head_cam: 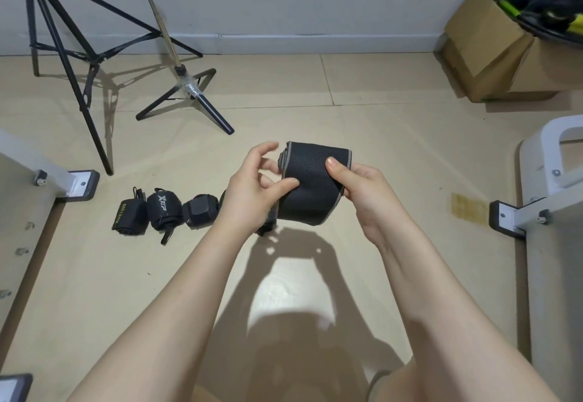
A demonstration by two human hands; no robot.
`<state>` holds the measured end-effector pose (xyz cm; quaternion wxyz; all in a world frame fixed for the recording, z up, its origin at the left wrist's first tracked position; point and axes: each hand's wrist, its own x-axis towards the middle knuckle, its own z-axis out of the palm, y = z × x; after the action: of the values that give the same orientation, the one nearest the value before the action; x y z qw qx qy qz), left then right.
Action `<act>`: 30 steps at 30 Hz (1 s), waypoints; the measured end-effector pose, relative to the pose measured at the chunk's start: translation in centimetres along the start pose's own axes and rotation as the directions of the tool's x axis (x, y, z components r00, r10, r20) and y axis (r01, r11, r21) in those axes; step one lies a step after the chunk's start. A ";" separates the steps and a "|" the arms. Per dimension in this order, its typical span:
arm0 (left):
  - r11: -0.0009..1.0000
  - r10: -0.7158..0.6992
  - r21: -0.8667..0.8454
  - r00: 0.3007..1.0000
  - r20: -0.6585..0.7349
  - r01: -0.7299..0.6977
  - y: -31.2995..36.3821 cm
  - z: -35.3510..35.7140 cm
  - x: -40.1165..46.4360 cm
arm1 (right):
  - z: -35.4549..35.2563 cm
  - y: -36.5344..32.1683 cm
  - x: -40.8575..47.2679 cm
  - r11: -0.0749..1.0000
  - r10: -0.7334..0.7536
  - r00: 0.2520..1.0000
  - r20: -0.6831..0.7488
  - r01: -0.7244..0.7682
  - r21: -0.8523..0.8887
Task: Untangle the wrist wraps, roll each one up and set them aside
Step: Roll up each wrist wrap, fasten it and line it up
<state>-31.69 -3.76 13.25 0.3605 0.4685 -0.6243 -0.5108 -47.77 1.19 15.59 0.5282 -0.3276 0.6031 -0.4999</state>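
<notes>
A wide black wrap with grey edges is held above the floor, partly rolled at its far end. My right hand pinches its right side, thumb on top. My left hand holds its left edge, thumb pressing the fabric, fingers curled by the rolled end. On the floor to the left lie three rolled black wraps: one with yellow lettering, one with white lettering, one plain. Another dark wrap is mostly hidden behind my left wrist.
A black tripod and a smaller stand stand at the back left. A cardboard box sits at the back right. White furniture legs with black feet flank the floor at left and right.
</notes>
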 end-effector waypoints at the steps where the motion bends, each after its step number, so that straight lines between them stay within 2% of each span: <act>1: 0.999 0.030 0.017 0.998 0.060 -0.031 0.1 -0.2 -0.1 | -0.1 0.0 -0.1 1.000 0.018 1.000 0.005 -0.018 -0.007; 4: 0.995 0.102 -0.028 0.963 0.250 -0.098 0.2 -0.5 -0.4 | -0.4 -0.2 -0.5 0.995 0.089 0.995 0.036 -0.088 -0.050; 6: 0.989 0.143 -0.013 0.947 0.287 -0.146 0.2 -0.1 -0.5 | -0.7 -0.2 -0.5 0.986 0.146 0.989 0.015 -0.144 -0.083; 10: 0.987 0.104 -0.144 0.974 0.203 -0.076 0.8 1.2 -0.8 | -0.7 -0.2 -0.8 0.987 0.160 0.984 -0.072 -0.159 0.019; 14: 0.928 -0.037 -0.369 0.997 0.074 0.062 1.2 1.0 -0.1 | -0.1 -0.1 -1.2 0.996 -0.011 0.996 -0.087 0.019 0.088; 18: 0.818 -0.149 -0.536 0.977 0.154 0.209 0.7 1.0 -0.2 | -0.3 0.3 -0.7 0.995 -0.070 0.993 -0.098 0.063 -0.076; 21: 0.722 -0.249 -0.605 0.942 0.225 0.335 0.6 1.2 -0.2 | -1.1 0.6 -0.5 0.986 -0.084 0.996 -0.039 0.078 -0.148; 23: 0.669 -0.281 -0.642 0.927 0.248 0.374 0.6 1.3 -0.2 | -1.2 0.4 -0.5 0.955 -0.127 0.992 -0.007 0.120 -0.272; 26: 0.659 -0.295 -0.643 0.921 0.256 0.389 0.8 1.6 -0.2 | -1.0 0.1 -0.6 0.838 -0.201 0.979 -0.013 0.166 -0.520; 28: 0.672 -0.305 -0.636 0.924 0.229 0.379 0.7 1.7 -0.2 | -0.8 0.3 -0.6 0.819 -0.204 0.979 -0.008 0.166 -0.550; 30: 0.706 -0.309 -0.605 0.929 0.205 0.368 0.7 1.7 -0.1 | -0.7 0.9 -0.5 0.848 -0.197 0.980 -0.014 0.163 -0.505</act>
<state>-33.37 -3.19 13.61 0.3690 0.4029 -0.3340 -0.7681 -48.21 2.12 14.82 0.3559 -0.4921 0.6956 -0.3838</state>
